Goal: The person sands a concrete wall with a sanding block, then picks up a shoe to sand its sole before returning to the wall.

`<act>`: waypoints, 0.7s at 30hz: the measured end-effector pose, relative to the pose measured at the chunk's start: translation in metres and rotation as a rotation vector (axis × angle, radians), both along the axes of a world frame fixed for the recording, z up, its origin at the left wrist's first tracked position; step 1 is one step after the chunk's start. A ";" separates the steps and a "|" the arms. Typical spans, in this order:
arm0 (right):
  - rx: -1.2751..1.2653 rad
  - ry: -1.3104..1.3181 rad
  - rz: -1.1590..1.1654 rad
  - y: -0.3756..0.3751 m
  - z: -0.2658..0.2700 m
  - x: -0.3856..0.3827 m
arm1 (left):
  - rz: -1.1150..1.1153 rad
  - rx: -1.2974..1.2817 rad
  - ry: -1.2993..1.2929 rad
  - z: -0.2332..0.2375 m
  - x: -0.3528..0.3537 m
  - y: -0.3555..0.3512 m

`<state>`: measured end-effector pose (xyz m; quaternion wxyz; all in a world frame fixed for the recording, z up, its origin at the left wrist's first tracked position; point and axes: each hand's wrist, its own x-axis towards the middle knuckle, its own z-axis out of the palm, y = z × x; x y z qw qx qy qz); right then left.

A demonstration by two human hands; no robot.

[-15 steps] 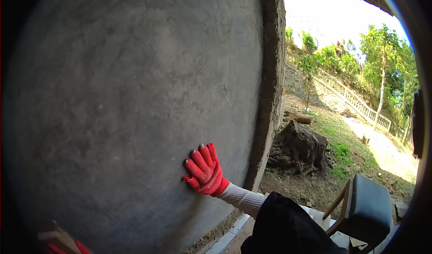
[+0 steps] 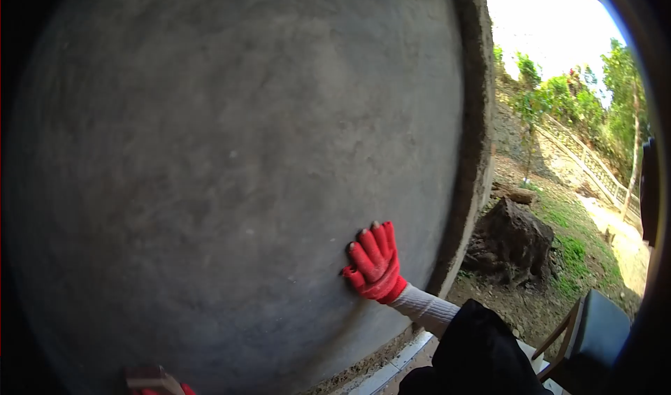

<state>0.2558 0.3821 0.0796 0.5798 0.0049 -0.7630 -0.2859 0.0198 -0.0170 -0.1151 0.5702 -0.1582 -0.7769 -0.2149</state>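
My right hand [image 2: 375, 263], in a red glove with bared fingertips, lies flat on a grey plastered wall [image 2: 231, 171], its fingers spread and pointing up. A grey knitted cuff [image 2: 426, 308] and a dark sleeve [image 2: 482, 356] follow it. Low at the left edge of the view, my left hand [image 2: 186, 389], also gloved in red, is closed around a wooden block [image 2: 155, 379] close to the wall. Most of that hand is cut off by the bottom of the frame.
The wall ends on the right at a rough cement edge [image 2: 477, 115]. Beyond it are a dark tree stump [image 2: 514, 245] on sloping ground and a chair with a dark padded seat [image 2: 602, 335]. Pale tiles [image 2: 412, 349] run along the wall's foot.
The view has turned left, so wall edge, stump and chair sit farther right. My right hand keeps its spread pose on the wall. My left hand and the wooden block show farther right and lower.
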 end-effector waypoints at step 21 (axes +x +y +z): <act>0.074 -0.020 -0.068 0.021 -0.019 -0.006 | -0.095 0.230 -0.011 0.159 -0.023 -0.035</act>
